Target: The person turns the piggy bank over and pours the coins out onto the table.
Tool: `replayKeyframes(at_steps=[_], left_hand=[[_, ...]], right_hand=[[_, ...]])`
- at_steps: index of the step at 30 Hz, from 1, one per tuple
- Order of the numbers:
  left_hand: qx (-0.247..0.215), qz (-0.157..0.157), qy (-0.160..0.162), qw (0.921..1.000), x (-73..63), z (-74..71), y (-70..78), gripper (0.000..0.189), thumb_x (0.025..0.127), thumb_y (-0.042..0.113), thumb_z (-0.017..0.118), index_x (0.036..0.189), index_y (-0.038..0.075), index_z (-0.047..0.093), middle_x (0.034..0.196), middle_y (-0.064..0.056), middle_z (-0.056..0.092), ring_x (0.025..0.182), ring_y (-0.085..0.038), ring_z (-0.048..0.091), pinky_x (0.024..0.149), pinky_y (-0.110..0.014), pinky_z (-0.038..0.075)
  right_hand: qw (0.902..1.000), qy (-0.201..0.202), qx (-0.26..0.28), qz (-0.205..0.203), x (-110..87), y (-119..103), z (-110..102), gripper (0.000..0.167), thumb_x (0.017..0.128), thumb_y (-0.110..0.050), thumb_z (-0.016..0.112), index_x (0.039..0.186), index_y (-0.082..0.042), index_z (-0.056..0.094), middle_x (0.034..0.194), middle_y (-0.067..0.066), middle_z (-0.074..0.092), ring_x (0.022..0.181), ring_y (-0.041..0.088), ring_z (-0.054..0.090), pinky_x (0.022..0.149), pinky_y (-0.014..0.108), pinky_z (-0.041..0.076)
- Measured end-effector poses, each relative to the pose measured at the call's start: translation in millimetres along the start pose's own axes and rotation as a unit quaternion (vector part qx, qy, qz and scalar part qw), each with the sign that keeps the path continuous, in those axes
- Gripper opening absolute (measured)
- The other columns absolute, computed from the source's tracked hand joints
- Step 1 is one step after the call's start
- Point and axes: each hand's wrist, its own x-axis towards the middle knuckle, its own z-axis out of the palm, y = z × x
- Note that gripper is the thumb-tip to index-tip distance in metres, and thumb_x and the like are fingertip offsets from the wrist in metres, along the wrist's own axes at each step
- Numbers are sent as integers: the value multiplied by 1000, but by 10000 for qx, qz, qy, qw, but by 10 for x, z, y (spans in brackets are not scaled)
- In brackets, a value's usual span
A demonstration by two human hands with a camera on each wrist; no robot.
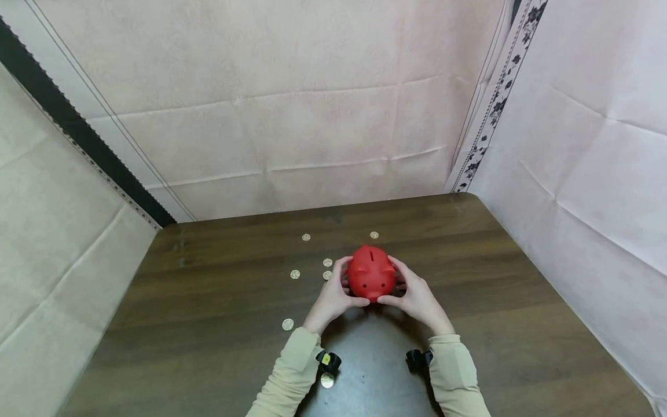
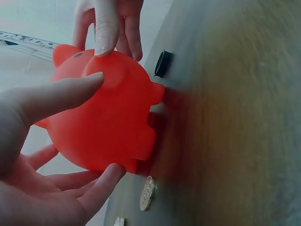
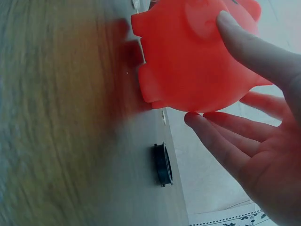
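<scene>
A red piggy bank point(image 1: 371, 271) is held between my two hands, its snout towards me and the coin slot on top. My left hand point(image 1: 336, 295) grips its left side, thumb by the snout and fingers behind. On the other side my right hand point(image 1: 414, 296) grips it the same way. In the left wrist view the pig's feet seem slightly off the table, with a red-tinted shadow beside them. A black round cap point(image 3: 162, 165) lies on the table near the piggy bank; the head view does not show it.
Several gold-coloured coins lie scattered on the brown wooden table point(image 1: 219, 313), mostly left of the piggy bank. One coin point(image 1: 374, 235) lies behind it, and another coin point(image 1: 327, 380) is by my left wrist. Pale cloth point(image 1: 312, 133) hangs around the table.
</scene>
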Motion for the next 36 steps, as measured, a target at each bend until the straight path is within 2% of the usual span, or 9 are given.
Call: replayKeyframes(at_steps=[7, 14, 21, 29, 33, 36], left_hand=[[150, 48, -108, 9998, -19, 6, 12, 99, 71, 12, 85, 150, 28, 28, 140, -11, 51, 111, -30, 61, 92, -43, 53], [211, -1, -162, 9996, -73, -5, 43, 94, 71, 13, 85, 149, 24, 33, 140, -9, 52, 113, -31, 60, 93, -45, 53], [721, 3, -133, 9973, -92, 41, 89, 94, 71, 21, 86, 149, 24, 33, 137, -11, 56, 114, -30, 61, 95, -49, 50], [1164, -82, -179, 9930, 11, 61, 80, 92, 73, 27, 84, 149, 28, 32, 143, -10, 52, 124, -33, 55, 100, -54, 46], [1316, -165, -350, 9905, 55, 39, 57, 94, 75, 29, 83, 151, 29, 28, 145, -11, 50, 126, -34, 53, 101, -56, 45], [1438, -228, -541, 9879, 67, 11, 44, 98, 76, 32, 82, 153, 30, 23, 147, -12, 48, 129, -35, 50, 102, -58, 43]], right_hand=[[9999, 47, 98, -62, -22, -10, -10, 89, 73, -16, 85, 147, -11, 36, 133, 17, 57, 102, 31, 65, 86, 44, 57], [9998, -12, 184, 59, -80, -6, -1, 89, 73, -17, 85, 147, -13, 36, 135, 18, 56, 107, 35, 64, 88, 45, 56], [9997, -14, 195, 129, -103, 70, -31, 89, 74, -16, 84, 148, -15, 35, 136, 18, 55, 108, 36, 63, 88, 46, 56], [9996, -53, 68, 266, -44, 152, -42, 89, 75, -20, 83, 149, -15, 33, 136, 17, 55, 112, 35, 61, 89, 46, 56], [9996, -120, -10, 248, -7, 175, -30, 89, 77, -22, 82, 149, -15, 32, 137, 17, 54, 115, 37, 60, 92, 49, 54], [9989, -347, -49, 307, -5, 188, -48, 93, 78, -24, 81, 151, -13, 26, 142, 20, 49, 121, 40, 55, 95, 53, 51]])
